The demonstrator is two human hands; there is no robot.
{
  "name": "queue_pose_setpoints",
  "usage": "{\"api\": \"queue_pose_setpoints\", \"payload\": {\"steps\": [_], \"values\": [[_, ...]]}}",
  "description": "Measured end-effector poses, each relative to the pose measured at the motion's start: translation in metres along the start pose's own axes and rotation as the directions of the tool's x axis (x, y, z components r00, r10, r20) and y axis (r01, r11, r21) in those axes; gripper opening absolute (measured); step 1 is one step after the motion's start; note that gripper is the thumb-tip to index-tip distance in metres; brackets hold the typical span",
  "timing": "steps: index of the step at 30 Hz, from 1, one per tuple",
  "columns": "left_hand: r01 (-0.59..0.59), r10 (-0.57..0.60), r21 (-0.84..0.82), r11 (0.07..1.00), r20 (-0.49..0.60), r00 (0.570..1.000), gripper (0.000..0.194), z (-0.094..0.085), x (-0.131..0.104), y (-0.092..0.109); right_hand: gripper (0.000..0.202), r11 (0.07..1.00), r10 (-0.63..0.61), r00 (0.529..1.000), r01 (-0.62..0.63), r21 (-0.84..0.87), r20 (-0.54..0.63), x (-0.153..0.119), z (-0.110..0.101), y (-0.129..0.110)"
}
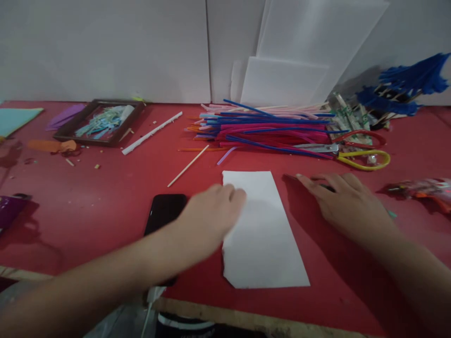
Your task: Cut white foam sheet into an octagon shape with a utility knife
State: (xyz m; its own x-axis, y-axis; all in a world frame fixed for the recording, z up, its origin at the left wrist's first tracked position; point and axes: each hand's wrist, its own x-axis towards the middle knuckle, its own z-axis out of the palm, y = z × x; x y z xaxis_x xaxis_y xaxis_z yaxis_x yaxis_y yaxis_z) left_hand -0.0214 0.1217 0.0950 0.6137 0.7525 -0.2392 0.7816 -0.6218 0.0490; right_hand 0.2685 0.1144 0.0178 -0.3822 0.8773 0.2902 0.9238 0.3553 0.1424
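Observation:
A white sheet of card or foam board (266, 230) lies flat on the red table, its left edge ragged. Over that edge is my left hand (218, 206), slightly blurred, with curled fingers; whether anything is inside them is hidden. My right hand (341, 197) rests to the right of the sheet, apart from it. It is closed around a thin dark pointed tool (291, 177), whose exact kind I cannot make out. A black phone (166, 210) lies partly under my left forearm.
Behind the sheet lies a pile of coloured pipe cleaners (275, 129), with red-and-yellow-handled scissors (364, 159) beside it. A wooden stick (188, 165), a white strip (152, 133) and a brown frame (100, 142) are to the left. A glue gun (423, 188) lies at right.

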Motion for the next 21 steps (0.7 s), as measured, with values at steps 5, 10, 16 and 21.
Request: {"api": "queue_pose_setpoints", "payload": {"steps": [5,10,16,21], "values": [[0.252,-0.254,-0.032,0.967,-0.125,0.959,0.028,-0.005,0.025,-0.063,0.052,1.0,-0.017,0.999,0.016,-0.018,-0.028,-0.003,0.004,-0.007],[0.267,-0.284,-0.148,0.952,-0.109,0.953,0.017,0.008,0.033,-0.095,0.05,0.999,0.003,0.998,0.0,0.035,-0.066,-0.003,0.012,-0.01],[0.351,-0.379,-0.163,0.922,-0.192,0.905,0.024,0.008,0.033,-0.1,0.042,0.996,0.04,0.993,-0.031,0.088,-0.108,0.001,0.012,-0.01],[0.441,-0.455,-0.12,0.889,-0.149,0.878,0.025,0.008,0.039,-0.11,0.04,0.991,0.068,0.988,-0.05,0.126,-0.142,0.003,0.013,-0.008]]}}
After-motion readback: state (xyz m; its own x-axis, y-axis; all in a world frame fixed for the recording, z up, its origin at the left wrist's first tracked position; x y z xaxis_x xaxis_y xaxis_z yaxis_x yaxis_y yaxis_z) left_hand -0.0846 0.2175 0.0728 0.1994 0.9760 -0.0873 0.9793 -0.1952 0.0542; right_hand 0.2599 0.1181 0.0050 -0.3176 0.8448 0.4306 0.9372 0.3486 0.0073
